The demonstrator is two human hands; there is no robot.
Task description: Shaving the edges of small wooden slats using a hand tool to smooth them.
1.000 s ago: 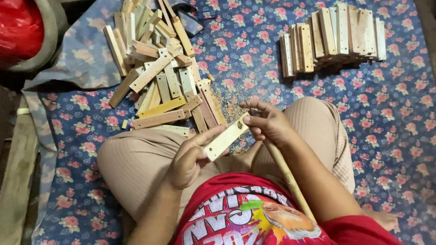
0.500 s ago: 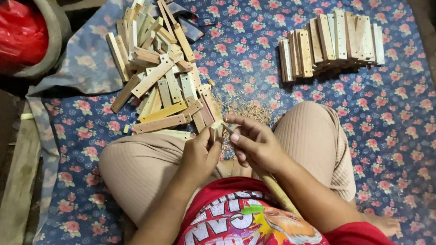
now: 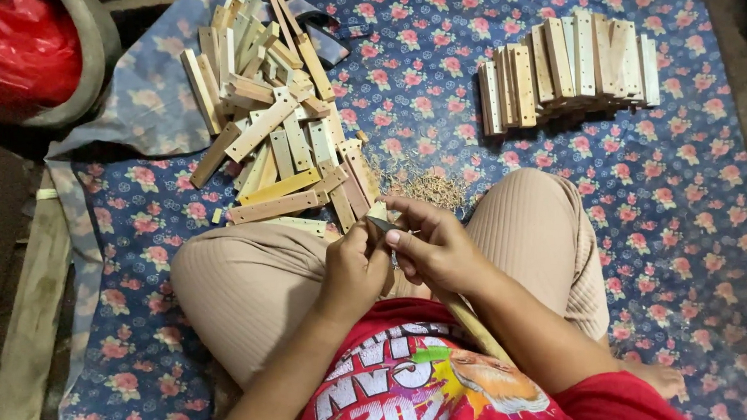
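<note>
Wood strip (image 3: pixel 377 211), pale and short, sits over the lap, just in front of the knees, pinched between both hands so that only its upper end shows above the fingers. Left hand (image 3: pixel 355 269) is curled around its lower part from the left; right hand (image 3: pixel 433 248) closes on it from the right, fingertips (image 3: pixel 393 237) pressed to a dark blade-like piece at the strip's top (too small to tell what it is). A long stick (image 3: pixel 477 330) runs from under the right hand down along the forearm. Just beyond the hands lies a loose pile of strips (image 3: pixel 275 114) on the flowered cloth (image 3: pixel 688 224), with shavings (image 3: pixel 426 186) beside it. Farther right, well apart, stands a neat row of strips (image 3: pixel 571 66). A red bag (image 3: pixel 20 48) fills the upper left corner.
</note>
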